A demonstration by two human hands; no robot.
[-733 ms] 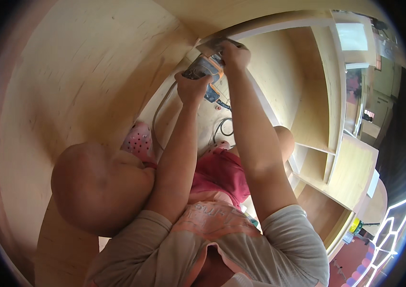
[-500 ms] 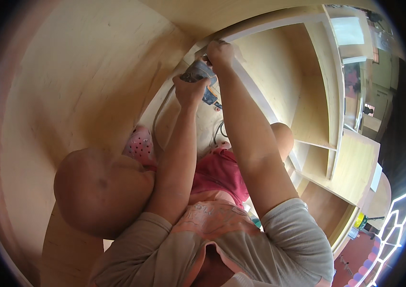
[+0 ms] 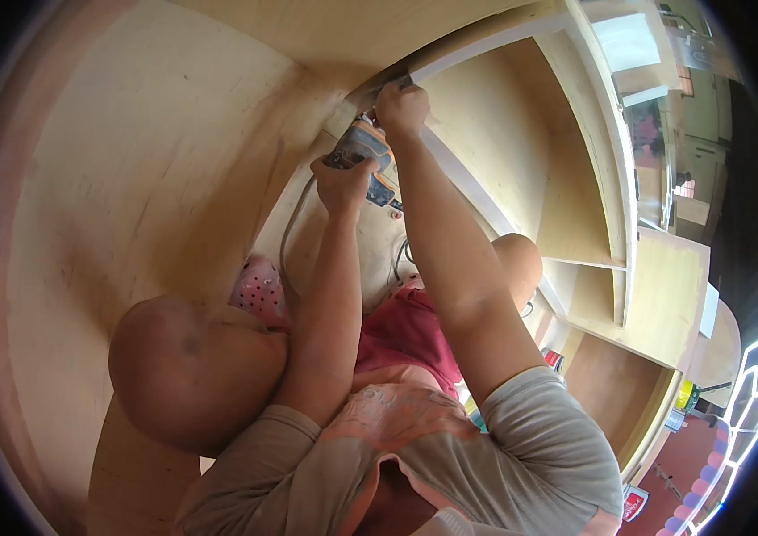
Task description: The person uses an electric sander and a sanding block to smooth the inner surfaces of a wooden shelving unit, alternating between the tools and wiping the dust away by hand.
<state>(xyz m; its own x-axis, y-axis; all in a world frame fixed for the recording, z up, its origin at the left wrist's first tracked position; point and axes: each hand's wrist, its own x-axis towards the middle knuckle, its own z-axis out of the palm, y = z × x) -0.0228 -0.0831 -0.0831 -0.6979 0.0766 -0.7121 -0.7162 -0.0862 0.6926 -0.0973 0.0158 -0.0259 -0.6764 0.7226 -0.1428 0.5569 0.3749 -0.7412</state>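
My left hand [image 3: 344, 185] is wrapped round the body of a dark grey and orange power tool [image 3: 368, 147]. The tool lies in the narrow far corner of a wooden cabinet, its front hidden beside my other hand. My right hand [image 3: 402, 108] is curled closed just right of the tool's far end, against the cabinet's frame. Something dark shows at its fingers, but what they grip is hidden. A grey cord [image 3: 288, 232] runs along the cabinet floor to the left of my left forearm.
A tall plywood panel [image 3: 129, 161] stands close on the left. On the right are open wooden compartments [image 3: 522, 134] behind a pale frame rail [image 3: 464, 174]. My bent knees and pink dotted shoes [image 3: 258, 288] fill the space below my hands.
Both hands and the power tool have shifted slightly left in the view. The tool is turned so more of its orange side shows. My left hand keeps its hold.
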